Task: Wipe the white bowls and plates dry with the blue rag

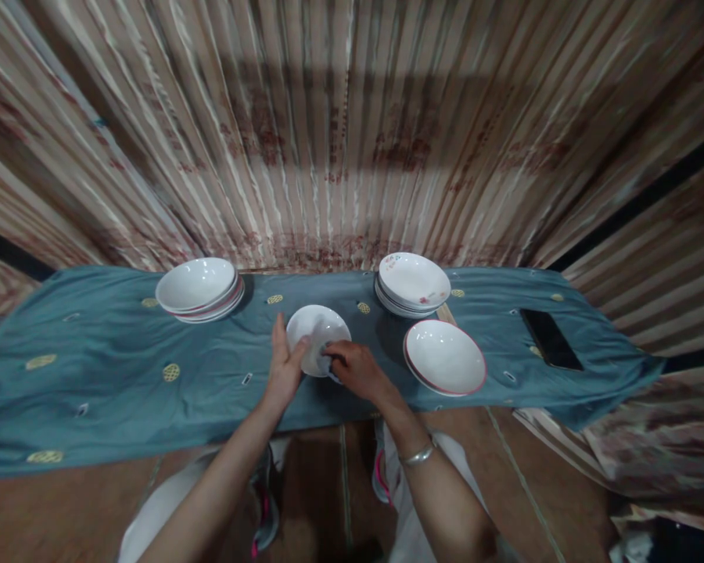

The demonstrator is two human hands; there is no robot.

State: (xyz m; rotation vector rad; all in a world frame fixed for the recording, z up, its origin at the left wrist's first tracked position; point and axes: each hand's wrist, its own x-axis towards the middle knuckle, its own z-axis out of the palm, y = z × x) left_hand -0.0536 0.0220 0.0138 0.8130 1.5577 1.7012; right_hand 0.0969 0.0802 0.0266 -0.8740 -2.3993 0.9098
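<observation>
A white bowl (315, 319) is in front of me, near the table's front edge. My left hand (285, 363) grips its left side, thumb over the rim and fingers along the outside. My right hand (357, 369) is closed with its fingertips inside the bowl at the right, pinching a small bluish-grey cloth (326, 364) that is mostly hidden by the fingers. Whether the cloth presses on the bowl's inner surface is hard to see.
A stack of white bowls (196, 283) stands at the back left, and stacked floral plates (414, 280) at the back right. Nearer, red-rimmed dishes (444, 356) sit right of my hands. A black phone (550, 338) lies farther right on the blue tablecloth (117, 375). Curtains (340, 156) hang behind.
</observation>
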